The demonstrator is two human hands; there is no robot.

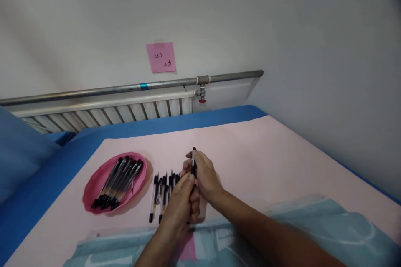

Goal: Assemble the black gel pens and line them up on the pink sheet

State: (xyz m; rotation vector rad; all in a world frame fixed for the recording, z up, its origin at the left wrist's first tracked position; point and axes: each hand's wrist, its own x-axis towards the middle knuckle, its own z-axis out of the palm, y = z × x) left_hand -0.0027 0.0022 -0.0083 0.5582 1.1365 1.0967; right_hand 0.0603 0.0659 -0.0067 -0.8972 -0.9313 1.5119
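Part of the held pen (194, 166) hidden behind the left fingers (194, 206).

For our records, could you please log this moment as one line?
left hand: grips black pen | right hand: grips same pen | pink dish: holds pens | loose pens: on pink surface, beside dish

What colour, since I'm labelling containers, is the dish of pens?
The dish is pink; it shows best in the head view.
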